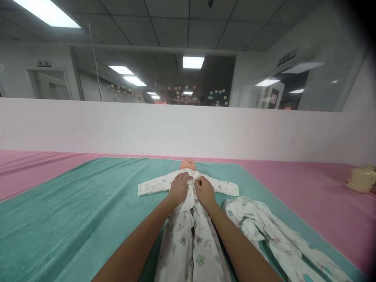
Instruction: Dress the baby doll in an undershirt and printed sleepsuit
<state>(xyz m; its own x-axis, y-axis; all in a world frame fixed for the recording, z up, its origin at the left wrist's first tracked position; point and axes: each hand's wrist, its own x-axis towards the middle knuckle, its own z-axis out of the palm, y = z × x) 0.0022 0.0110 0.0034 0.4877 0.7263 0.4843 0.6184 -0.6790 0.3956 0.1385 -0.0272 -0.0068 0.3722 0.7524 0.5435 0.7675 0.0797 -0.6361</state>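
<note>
The left fingers point(181, 179) lie extended, seemingly steadying the white, printed cloth baby suit point(188, 203) beneath them, while the right fingers point(202, 182) curl in at its chest, whether pinching I cannot tell, with a pink, rounded doll's head point(188, 164) just beyond both and the suit's leg ends cut off nearer.

White wall point(117, 127), wide window point(211, 80) above, bright ceiling light point(47, 13).

Your one camera, worn on your head, faces forward and a little down from close above your arms point(138, 239), taking in the doll point(188, 164) low in the middle, the green blanket point(73, 219) around it, and the farther wall point(117, 127), window point(164, 74) and ceiling point(167, 31) above.
</note>
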